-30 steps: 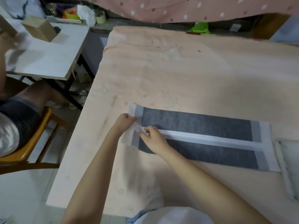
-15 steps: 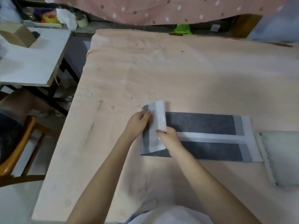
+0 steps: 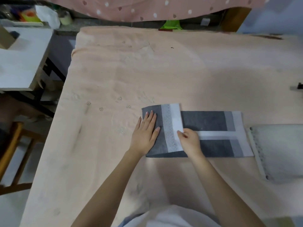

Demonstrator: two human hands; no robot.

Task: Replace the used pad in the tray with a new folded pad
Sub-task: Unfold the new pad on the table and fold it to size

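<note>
A long grey pad [image 3: 211,122] with white borders lies on the pink cloth-covered table [image 3: 147,71]. Its left end is folded over to the right, so a grey and white flap [image 3: 170,128] covers part of it. My left hand [image 3: 145,133] lies flat with straight fingers on the fold, pressing it down. My right hand [image 3: 188,140] pinches the flap's white edge near the pad's middle stripe. The pale tray [image 3: 255,154] sits just right of the pad, cut off by the frame edge; its contents are blurred.
A white side table [image 3: 21,63] stands to the left, with a wooden chair [image 3: 14,145] below it. Clutter and a dotted pink cloth [image 3: 147,9] line the far edge. A small dark object [image 3: 299,86] lies at the right edge.
The pad's left end has been lifted and folded over to the right. My left hand went from gripping the end to lying flat on the fold; my right hand moved right with the flap.
</note>
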